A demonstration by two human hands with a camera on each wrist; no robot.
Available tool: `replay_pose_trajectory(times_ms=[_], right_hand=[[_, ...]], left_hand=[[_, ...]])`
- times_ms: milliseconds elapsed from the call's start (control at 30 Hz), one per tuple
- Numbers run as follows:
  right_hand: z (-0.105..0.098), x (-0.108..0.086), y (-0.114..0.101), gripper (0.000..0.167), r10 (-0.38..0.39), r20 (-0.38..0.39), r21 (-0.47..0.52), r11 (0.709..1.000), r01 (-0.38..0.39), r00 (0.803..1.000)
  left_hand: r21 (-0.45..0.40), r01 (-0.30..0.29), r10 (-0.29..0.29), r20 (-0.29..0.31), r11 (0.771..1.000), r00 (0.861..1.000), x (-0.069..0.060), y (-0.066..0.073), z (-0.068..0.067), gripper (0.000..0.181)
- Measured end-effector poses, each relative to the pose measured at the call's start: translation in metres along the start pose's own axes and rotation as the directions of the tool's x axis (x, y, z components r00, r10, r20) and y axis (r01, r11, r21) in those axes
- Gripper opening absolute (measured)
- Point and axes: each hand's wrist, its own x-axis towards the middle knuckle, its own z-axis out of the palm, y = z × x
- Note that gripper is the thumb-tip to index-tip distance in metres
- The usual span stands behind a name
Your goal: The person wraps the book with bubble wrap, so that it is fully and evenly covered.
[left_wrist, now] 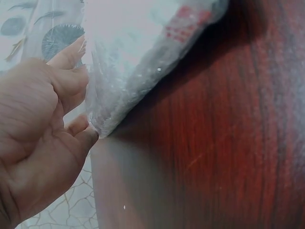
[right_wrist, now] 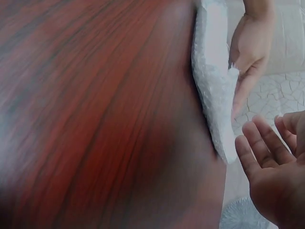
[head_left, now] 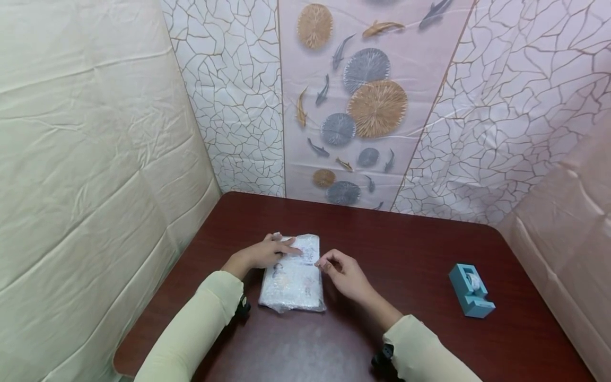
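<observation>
A flat rectangular package in clear bubble wrap (head_left: pixel 291 289) lies on the dark red-brown table, with faint printing under the wrap. My left hand (head_left: pixel 268 252) rests over its upper left part, fingers stretched across the top. In the left wrist view, fingertips of the left hand (left_wrist: pixel 43 114) touch the edge of the bubble-wrapped package (left_wrist: pixel 128 62) near a corner. My right hand (head_left: pixel 346 276) is at the package's right edge, thumb and forefinger close together. The right wrist view shows the right hand (right_wrist: pixel 281 176) with several fingers loosely extended and nothing visible in them.
A light blue tape dispenser (head_left: pixel 470 292) with a roll of tape stands on the right side of the table (head_left: pixel 406 249). Patterned wall covering (head_left: pixel 238 95) rises behind the table's far edge, and pale fabric hangs at both sides.
</observation>
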Motion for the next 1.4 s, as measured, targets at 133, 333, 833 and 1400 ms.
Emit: replay_pose_trajectory(times_ms=[133,333,833,1400], right_hand=[[0.012,0.006,0.002,0.012,-0.020,0.030,-0.036,0.999,0.021,0.999],[0.029,0.014,0.004,0.011,-0.056,0.069,-0.113,0.992,0.064,0.996],[0.061,0.060,0.077,0.012,-0.280,0.114,-0.331,0.894,0.303,0.953],[0.080,0.088,0.080,0.008,-0.159,0.194,-0.485,0.842,0.235,0.968]], left_hand=[[0.021,-0.018,0.019,-0.007,1.000,1.000,0.001,-0.001,0.000,0.054],[0.053,-0.019,0.020,-0.032,0.998,0.999,0.004,-0.003,0.000,0.053],[0.035,0.005,-0.003,-0.051,0.999,0.999,0.005,-0.006,0.001,0.042],[-0.089,0.007,-0.013,-0.077,0.996,0.997,0.002,-0.010,0.002,0.040]])
